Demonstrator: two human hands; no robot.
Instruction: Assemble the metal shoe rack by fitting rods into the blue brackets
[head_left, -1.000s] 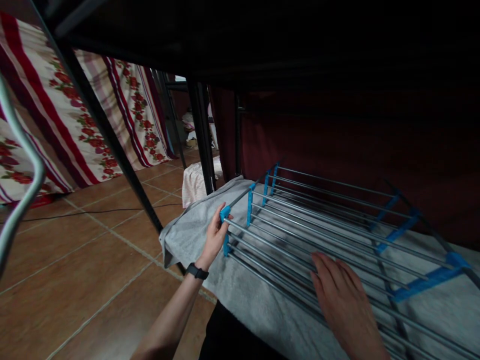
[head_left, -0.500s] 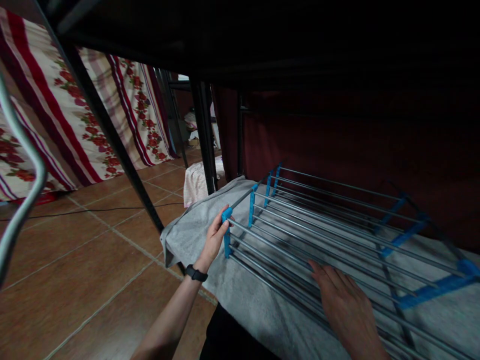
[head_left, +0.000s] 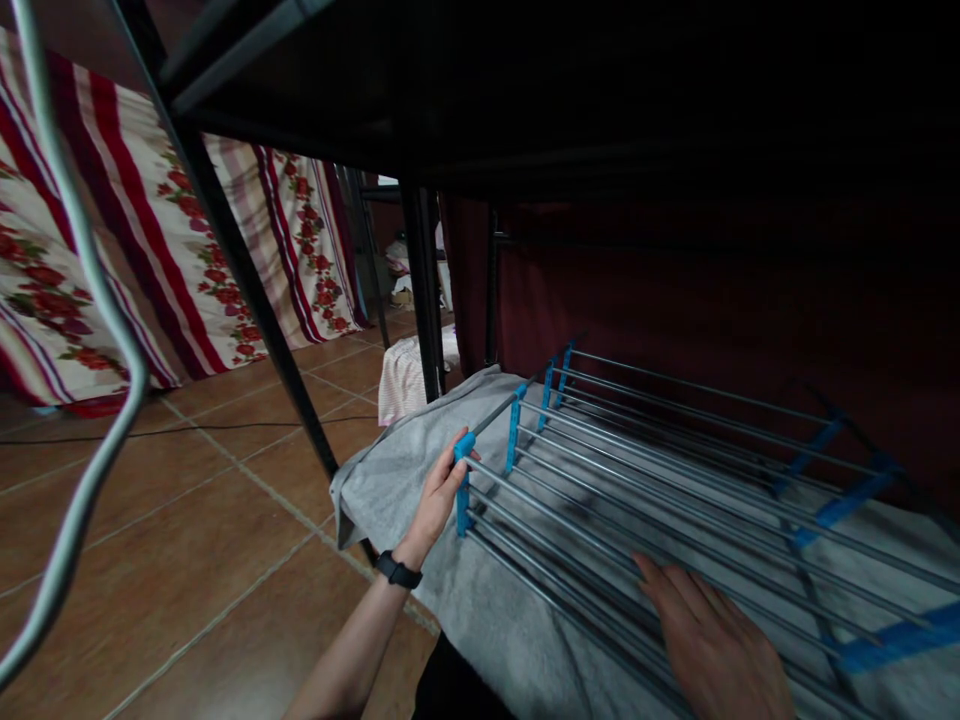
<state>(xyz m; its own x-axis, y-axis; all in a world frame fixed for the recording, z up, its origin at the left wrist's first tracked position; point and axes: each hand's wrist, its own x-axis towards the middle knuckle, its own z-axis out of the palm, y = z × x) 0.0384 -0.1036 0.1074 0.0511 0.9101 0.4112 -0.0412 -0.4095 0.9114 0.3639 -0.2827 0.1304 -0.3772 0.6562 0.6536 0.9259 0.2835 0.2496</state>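
A metal rack with blue plastic joints [head_left: 463,490] and several grey rods lies on a grey blanket [head_left: 397,480]. My left hand [head_left: 437,500], with a black band at the wrist, is closed round the blue corner joint at the rack's near left end. Over the rods at the lower right rests my right hand [head_left: 716,640], its fingers pointing forward and lying flat across the bars. The undersides of its fingers are hidden.
Dark metal posts [head_left: 247,270] and a dark overhead panel frame the space. A pale curved tube [head_left: 112,310] runs down the left. Floral curtains [head_left: 180,240] hang beyond the tiled floor [head_left: 225,560]. Behind the rack is a maroon cloth [head_left: 637,290].
The view has shifted, so the rack, posts and curtains sit slightly lower and further right. Both hands keep nearly the same places on the rack.
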